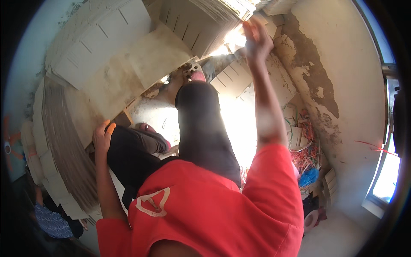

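Note:
My left hand [102,136] is beside my left thigh, at the edge of a brown board [124,70]. Its fingers are loosely stretched, with orange covers on some tips, and nothing shows in them. Farther out, my right arm reaches up and forward. My right hand [259,42] has its fingers bent at the near right corner of a tall stack of slotted cardboard sheets [192,28]; glare blurs the fingertips. Another pile of slotted cardboard sheets [100,32] stands at the far left of the board.
A curved stack of cardboard edges [64,141] rises at left. Tangled coloured straps [306,158] and a blue bundle [309,177] lie at right, by a peeling wall [342,77]. Loose slotted sheets [233,77] lie on the floor. Another person's patterned clothing [52,220] shows at lower left.

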Demonstrator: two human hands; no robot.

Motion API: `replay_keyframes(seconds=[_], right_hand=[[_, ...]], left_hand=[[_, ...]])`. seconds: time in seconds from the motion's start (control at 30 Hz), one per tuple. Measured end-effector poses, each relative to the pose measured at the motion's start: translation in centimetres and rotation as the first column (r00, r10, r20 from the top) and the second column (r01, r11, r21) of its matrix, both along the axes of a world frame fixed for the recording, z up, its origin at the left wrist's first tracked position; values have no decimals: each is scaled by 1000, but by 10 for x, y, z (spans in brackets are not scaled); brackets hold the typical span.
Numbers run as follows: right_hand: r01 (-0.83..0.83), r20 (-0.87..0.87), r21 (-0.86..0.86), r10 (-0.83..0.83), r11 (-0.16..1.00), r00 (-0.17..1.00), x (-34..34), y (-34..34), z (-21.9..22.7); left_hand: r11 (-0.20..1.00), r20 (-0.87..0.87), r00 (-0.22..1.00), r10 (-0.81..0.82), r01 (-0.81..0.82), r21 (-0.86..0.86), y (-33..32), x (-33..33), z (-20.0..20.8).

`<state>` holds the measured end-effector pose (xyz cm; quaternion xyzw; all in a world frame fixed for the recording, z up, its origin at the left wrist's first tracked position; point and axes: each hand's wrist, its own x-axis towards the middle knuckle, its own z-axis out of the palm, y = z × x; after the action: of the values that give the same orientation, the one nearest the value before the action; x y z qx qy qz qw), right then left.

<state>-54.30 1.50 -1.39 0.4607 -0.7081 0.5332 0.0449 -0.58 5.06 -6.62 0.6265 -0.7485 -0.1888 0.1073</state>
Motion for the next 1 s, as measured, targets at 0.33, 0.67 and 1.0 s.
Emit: replay_keyframes(seconds=[0.33,0.67,1.0], right_hand=[[3,642,706,-641,708,421,-45,181,-376],[0,488,864,-836,504,250,-13,159,-439],[-65,761,641,-644,765,-80,-4,167,-420]], left_hand=[[992,169,986,11,-33,125,-6,-17,8],[976,151,988,17,-49,212,-24,-21,-4],[973,133,990,37,-66,222,-28,-29,2]])
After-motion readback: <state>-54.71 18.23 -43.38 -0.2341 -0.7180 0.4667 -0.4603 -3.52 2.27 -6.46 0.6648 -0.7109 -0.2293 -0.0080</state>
